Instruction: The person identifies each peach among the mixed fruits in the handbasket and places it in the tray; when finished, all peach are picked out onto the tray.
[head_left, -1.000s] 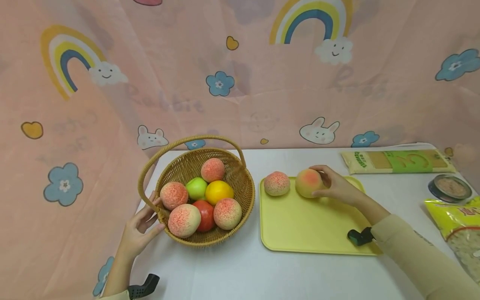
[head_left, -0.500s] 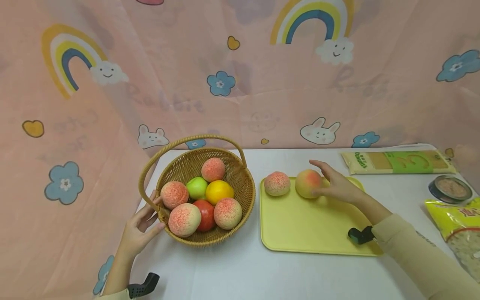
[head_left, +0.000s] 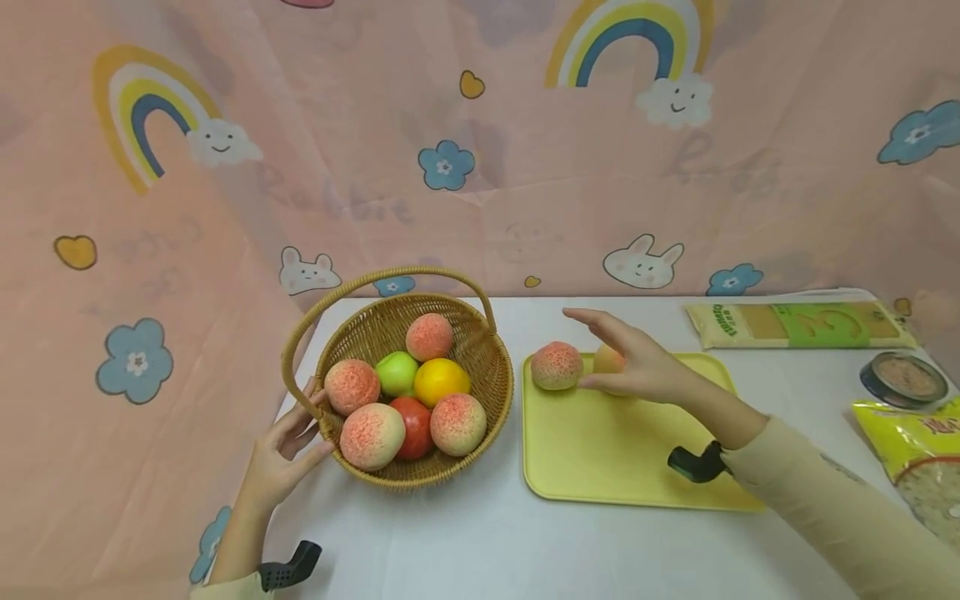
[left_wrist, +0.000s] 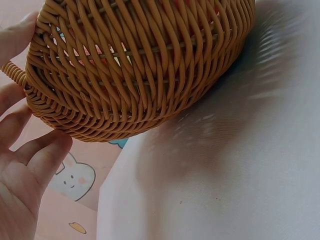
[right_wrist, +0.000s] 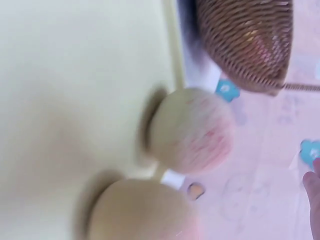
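Speckled peach point(head_left: 557, 367) sits at the tray's point(head_left: 600, 458) far-left corner; smooth peach point(head_left: 606, 360) just beside it along the far edge, partly behind right hand point(head_left: 637, 358). That hand: thumb and fingers spread, nothing held. Left hand point(head_left: 279, 468) grips wicker basket's point(head_left: 358, 342) left rim by the handle point(head_left: 408, 271). Speckled peach probably light, foam-like, non-slip; take it round the middle. Room: tray's near half, table point(head_left: 450, 542) strip toward basket.

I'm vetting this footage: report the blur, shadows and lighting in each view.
Head: mostly sharp, evenly lit; left wrist: the brown woven-wicker basket crisp, a soft shadow on the white tablecloth; right wrist: hazy, the yellow rectangular tray washed out to cream, a round pink-flushed peach blurred with dark shadow at its edge.
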